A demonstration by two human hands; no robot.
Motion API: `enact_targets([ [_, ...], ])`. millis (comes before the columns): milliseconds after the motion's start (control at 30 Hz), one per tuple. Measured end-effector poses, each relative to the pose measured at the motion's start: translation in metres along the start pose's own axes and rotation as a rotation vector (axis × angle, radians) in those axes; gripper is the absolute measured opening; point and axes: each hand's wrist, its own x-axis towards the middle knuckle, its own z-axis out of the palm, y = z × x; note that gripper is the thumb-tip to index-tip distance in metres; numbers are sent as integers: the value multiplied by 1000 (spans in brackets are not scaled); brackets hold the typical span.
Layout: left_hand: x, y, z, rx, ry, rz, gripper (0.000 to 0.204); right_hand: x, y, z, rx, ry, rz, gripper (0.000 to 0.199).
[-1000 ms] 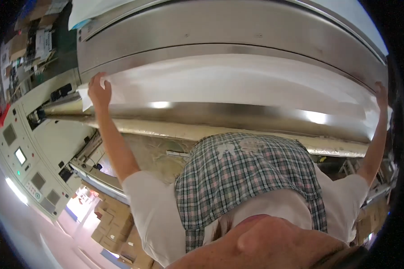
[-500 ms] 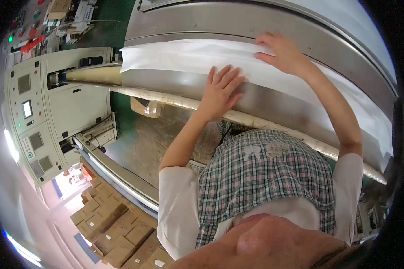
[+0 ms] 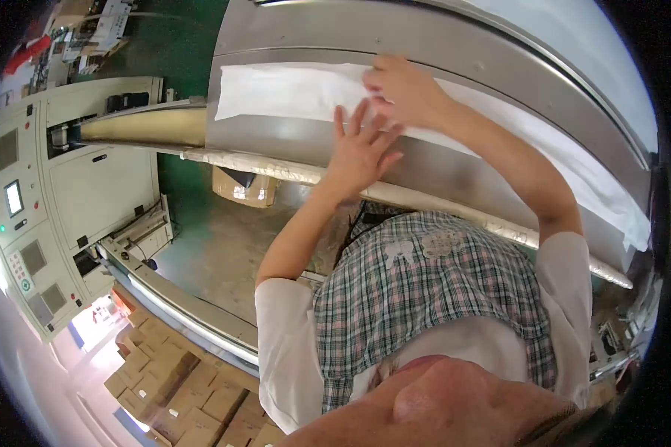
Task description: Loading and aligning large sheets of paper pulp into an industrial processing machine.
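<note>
A long strip of white cloth (image 3: 276, 93) lies along the metal bench top (image 3: 276, 132), running from the left end of the metal far to the right. My left hand (image 3: 358, 156) is open, its fingers spread over the near edge of the cloth and the metal beside it. Just beyond it, my right hand (image 3: 408, 93) rests over the cloth with bent fingers apart; its fingertips are slightly blurred. The two hands nearly meet, and the right hand and forearm hide part of the strip. No separate object shows in either hand.
A padded, plastic-wrapped bar (image 3: 305, 173) runs along the bench's near edge. At the left stands a pale machine cabinet (image 3: 104, 182) with a small screen, beside a yellowish roller (image 3: 149, 128). A taped carton (image 3: 242, 188) is on the floor; several cardboard boxes (image 3: 171, 372) fill the lower left.
My right hand has moved left along the cloth, close to the left hand, and its fingers are more bent. My left hand stays spread near the cloth's edge. The view has shifted slightly.
</note>
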Motion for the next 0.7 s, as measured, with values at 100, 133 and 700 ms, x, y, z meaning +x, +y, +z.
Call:
enact_targets([
  [100,-11,-43,-7,130,99,-137,46,-24,-40,-15,50,28,-76,9],
  [133,-14,-66,-6,170,113,-211,46,-27,-42,-9,17,34,-122,8],
  [700,102,-101,-42,-25,244,59,21,-35,-25,17,-263,175,-13,21],
])
